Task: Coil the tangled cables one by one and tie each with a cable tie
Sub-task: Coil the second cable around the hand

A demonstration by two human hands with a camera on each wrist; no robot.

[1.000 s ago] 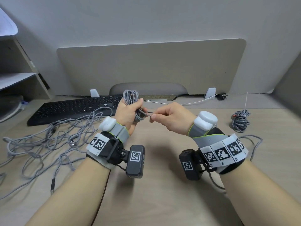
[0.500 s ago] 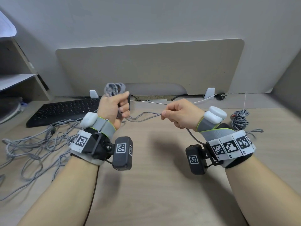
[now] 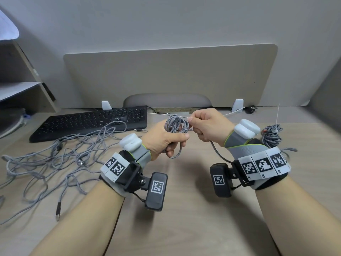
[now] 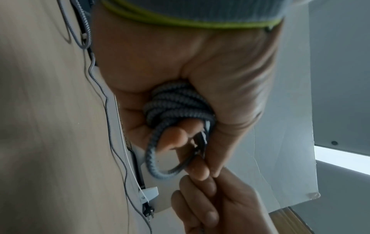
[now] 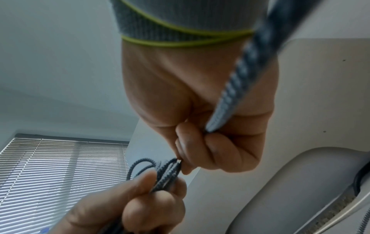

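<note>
My left hand [image 3: 167,140] grips a bundle of grey braided cable loops [image 3: 177,124] above the desk; the same coil [image 4: 176,104] sits in its fist in the left wrist view. My right hand [image 3: 206,124] pinches the loose run of that cable [image 5: 224,110] against the top of the coil, and the tail [image 3: 216,152] hangs down past the wrist. A tangle of grey cables [image 3: 55,159] lies on the desk at left. One coiled cable [image 3: 272,134] with a white cable tie [image 3: 277,115] sticking up lies at right.
A black keyboard [image 3: 92,121] sits behind the tangle, against a beige divider panel [image 3: 169,76]. Shelving [image 3: 22,89] stands at far left. A white cord [image 3: 233,113] and a black plug [image 3: 251,109] lie at the back edge of the desk [image 3: 184,209].
The hands had drawn apart with cable stretched between them; now they have come back together, the right hand laying another loop onto the coil in the left.
</note>
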